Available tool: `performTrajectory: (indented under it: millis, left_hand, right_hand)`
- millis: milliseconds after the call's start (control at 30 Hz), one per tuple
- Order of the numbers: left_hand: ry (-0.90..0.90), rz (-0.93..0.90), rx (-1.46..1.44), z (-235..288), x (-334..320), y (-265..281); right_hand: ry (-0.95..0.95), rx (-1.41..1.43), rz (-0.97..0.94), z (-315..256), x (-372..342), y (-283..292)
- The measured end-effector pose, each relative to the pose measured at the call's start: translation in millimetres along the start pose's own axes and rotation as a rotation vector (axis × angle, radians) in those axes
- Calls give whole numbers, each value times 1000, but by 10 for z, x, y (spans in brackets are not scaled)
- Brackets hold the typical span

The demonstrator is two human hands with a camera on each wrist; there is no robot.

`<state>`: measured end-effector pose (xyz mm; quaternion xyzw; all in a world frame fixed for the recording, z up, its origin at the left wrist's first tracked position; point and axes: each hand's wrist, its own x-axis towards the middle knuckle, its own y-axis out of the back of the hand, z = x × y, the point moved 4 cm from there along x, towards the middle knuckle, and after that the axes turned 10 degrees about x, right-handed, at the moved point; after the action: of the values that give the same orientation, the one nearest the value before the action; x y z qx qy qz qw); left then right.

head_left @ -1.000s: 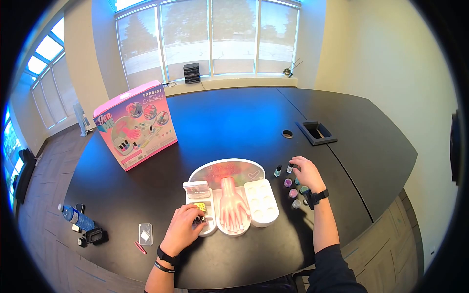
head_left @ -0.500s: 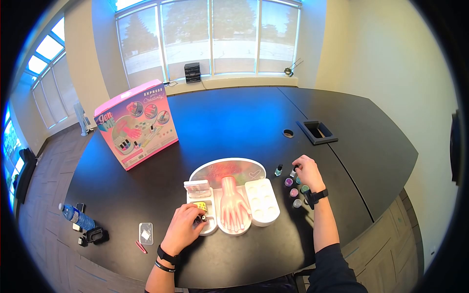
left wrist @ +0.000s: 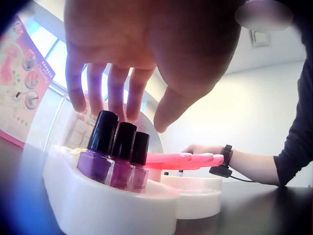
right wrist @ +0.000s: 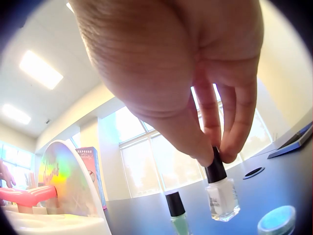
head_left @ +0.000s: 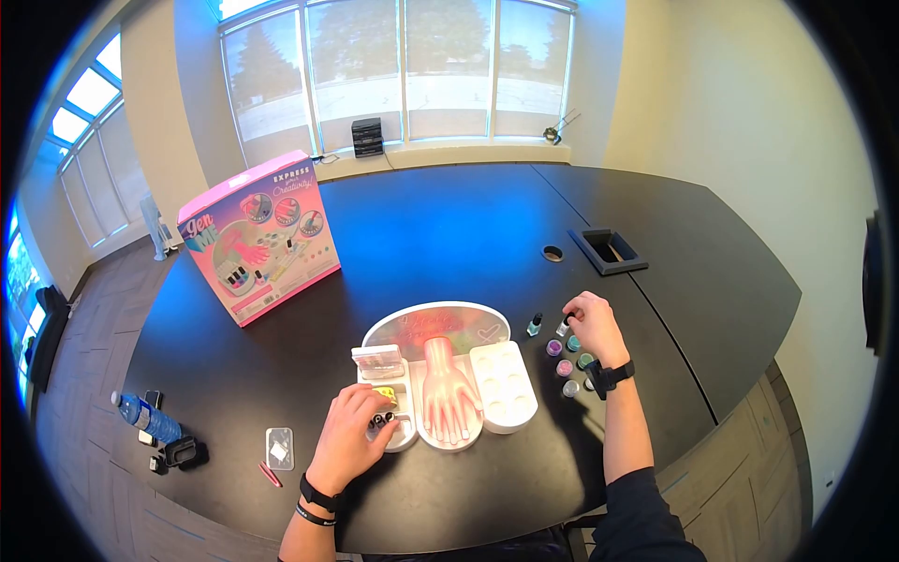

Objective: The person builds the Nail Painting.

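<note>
Now more bottle caps (left wrist: 124, 141) show.

Table (head_left: 421, 234): black, seamed.
Manicure station (head_left: 468, 330): from under the left hand (head_left: 348, 433) toward the right hand (head_left: 596, 328), stopping short.
Teal nail polish bottle (head_left: 535, 325): upright, just left of the right hand's grip.
Small round pots (head_left: 554, 347): clustered just nearside of that grip.
Gen Me box (head_left: 262, 244): standing, well beyond the left hand.
Clear plastic case (head_left: 279, 449), pink tweezers (head_left: 271, 476): left of the left hand.
Water bottle (head_left: 150, 419): farther left.
</note>
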<state>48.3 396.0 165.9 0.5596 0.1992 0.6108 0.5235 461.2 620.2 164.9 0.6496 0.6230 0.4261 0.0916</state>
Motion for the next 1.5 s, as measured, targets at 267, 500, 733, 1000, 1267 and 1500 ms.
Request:
performTrajectory:
  millis: [267, 500, 733, 1000, 1267, 1500]
  left_hand:
    - [-3, 97, -15, 67, 16, 68]
    - [-46, 147, -34, 127, 31, 92]
    - [-63, 157, -53, 190, 29, 129]
    - [-111, 166, -72, 280, 33, 166]
    - [-179, 128, -100, 369, 22, 150]
    - [-226, 145, -131, 393, 2, 137]
  right_hand:
    - [106, 113, 7, -555, -50, 123]
    - [240, 187, -68, -1150, -196, 97]
    - [360, 310, -204, -1670, -420, -56]
    - [553, 413, -336, -2025, -675, -217]
    - [647, 505, -478, -2244, -918, -388]
    - [728, 549, -523, -2344, -1089, -498]
